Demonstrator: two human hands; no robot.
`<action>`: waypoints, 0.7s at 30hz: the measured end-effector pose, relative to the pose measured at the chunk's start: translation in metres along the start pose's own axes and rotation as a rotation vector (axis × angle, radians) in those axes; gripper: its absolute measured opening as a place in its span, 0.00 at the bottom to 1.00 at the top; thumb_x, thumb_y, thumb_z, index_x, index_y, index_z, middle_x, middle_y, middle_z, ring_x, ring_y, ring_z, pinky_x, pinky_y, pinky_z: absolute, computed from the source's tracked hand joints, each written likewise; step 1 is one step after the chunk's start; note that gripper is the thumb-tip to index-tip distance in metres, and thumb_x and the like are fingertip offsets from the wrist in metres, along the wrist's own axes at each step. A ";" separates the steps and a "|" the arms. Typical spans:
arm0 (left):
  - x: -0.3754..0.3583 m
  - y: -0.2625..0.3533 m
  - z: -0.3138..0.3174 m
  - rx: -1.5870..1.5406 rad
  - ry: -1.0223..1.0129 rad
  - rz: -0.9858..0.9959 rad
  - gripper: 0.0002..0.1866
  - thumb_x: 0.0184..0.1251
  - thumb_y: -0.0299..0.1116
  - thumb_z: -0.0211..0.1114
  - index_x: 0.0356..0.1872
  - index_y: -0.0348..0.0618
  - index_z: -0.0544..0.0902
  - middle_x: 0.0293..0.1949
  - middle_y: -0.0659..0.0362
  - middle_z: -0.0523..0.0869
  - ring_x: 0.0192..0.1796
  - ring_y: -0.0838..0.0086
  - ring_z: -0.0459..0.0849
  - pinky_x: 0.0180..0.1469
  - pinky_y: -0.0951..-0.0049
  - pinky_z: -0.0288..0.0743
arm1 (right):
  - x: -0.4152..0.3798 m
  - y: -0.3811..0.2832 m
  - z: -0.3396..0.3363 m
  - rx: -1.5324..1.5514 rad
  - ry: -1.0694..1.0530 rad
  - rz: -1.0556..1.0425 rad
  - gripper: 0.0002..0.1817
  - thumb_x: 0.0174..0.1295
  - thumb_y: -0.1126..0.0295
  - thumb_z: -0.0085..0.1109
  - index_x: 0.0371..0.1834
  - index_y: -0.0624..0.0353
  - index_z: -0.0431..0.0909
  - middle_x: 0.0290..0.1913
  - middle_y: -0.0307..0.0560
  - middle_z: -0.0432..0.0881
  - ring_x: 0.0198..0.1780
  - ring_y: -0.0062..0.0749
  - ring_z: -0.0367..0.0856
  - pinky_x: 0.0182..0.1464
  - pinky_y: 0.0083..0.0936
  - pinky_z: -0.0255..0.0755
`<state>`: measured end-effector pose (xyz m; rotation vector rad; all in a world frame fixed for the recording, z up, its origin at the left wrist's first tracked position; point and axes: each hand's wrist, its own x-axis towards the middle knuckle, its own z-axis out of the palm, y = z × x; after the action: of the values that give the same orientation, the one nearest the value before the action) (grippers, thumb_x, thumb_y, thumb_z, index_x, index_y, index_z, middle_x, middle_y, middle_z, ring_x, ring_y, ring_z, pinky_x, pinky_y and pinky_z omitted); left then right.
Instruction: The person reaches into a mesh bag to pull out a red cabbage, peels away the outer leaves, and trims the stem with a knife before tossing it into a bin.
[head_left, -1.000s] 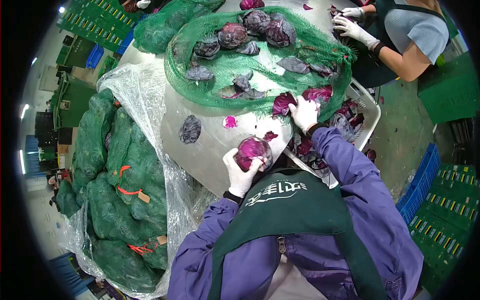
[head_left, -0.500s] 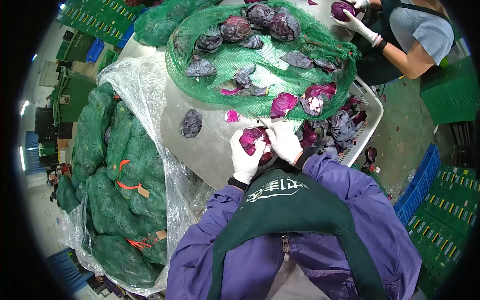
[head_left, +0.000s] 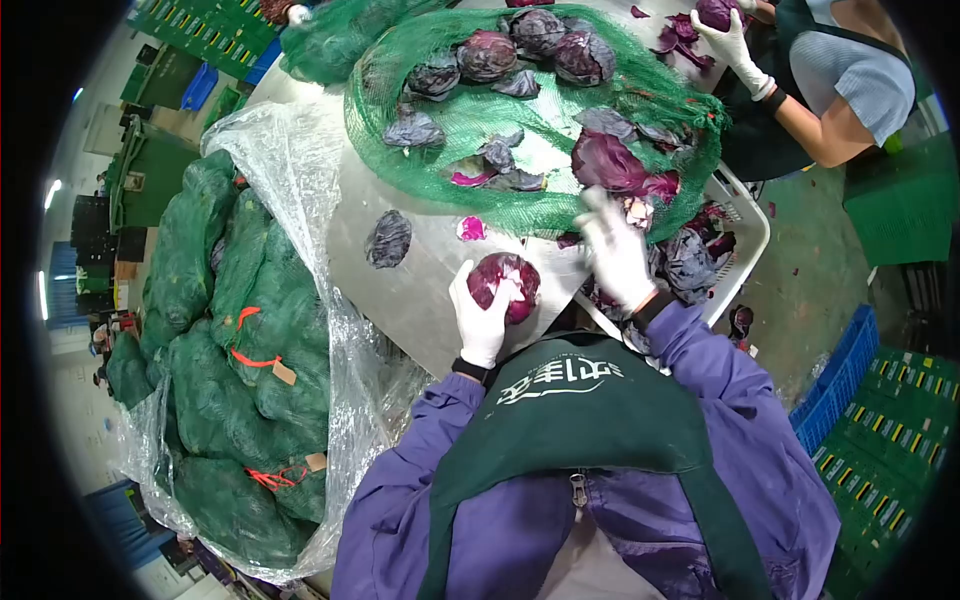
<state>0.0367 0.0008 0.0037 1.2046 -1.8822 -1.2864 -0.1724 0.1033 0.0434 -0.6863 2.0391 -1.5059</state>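
A peeled red cabbage (head_left: 508, 276), its pale cut stem facing up, rests near the metal table's front edge. My left hand (head_left: 482, 318), in a white glove, is wrapped round its left side. My right hand (head_left: 618, 255), also gloved and partly blurred, is apart from the cabbage, with its fingers stretched toward the green net sack (head_left: 440, 180). Just beyond those fingers is a large purple leaf (head_left: 605, 163), slightly blurred, over the net. A small piece of leaf (head_left: 471, 228) and a dark outer leaf (head_left: 389, 239) lie on the table.
Several whole cabbages (head_left: 487, 56) sit in the net's far part. A white crate (head_left: 762, 235) of discarded leaves stands at right. Stuffed green net sacks (head_left: 230, 370) under plastic film (head_left: 290, 170) fill the left. Across the table, a person's gloved hand (head_left: 727, 48) holds another cabbage.
My right hand has left the cabbage and moved up and right toward the net. A large leaf now appears over the net, and more of the cabbage's smooth surface shows.
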 end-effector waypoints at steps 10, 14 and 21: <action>0.022 0.017 0.011 0.184 -0.008 0.056 0.30 0.60 0.43 0.71 0.59 0.40 0.73 0.55 0.45 0.74 0.60 0.51 0.73 0.64 0.56 0.66 | -0.026 0.020 0.065 -0.654 -0.079 -0.472 0.22 0.68 0.56 0.52 0.56 0.59 0.76 0.45 0.54 0.82 0.46 0.52 0.79 0.51 0.48 0.64; 0.019 0.017 0.014 0.230 0.026 0.074 0.31 0.58 0.44 0.72 0.59 0.40 0.73 0.55 0.45 0.73 0.59 0.50 0.73 0.64 0.55 0.66 | -0.018 0.019 0.066 -0.677 -0.192 -0.278 0.19 0.68 0.56 0.52 0.51 0.58 0.77 0.45 0.55 0.83 0.41 0.53 0.82 0.50 0.52 0.67; 0.017 -0.012 -0.008 -0.001 -0.100 0.120 0.33 0.55 0.41 0.74 0.59 0.36 0.72 0.55 0.46 0.73 0.58 0.55 0.74 0.63 0.59 0.68 | 0.000 0.040 0.060 -0.524 -0.205 -0.159 0.13 0.65 0.59 0.57 0.46 0.54 0.80 0.31 0.57 0.84 0.34 0.54 0.84 0.41 0.48 0.75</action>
<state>0.0403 -0.0200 -0.0050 1.0265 -1.9924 -1.3035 -0.1360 0.0715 -0.0100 -1.1750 2.2696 -0.9210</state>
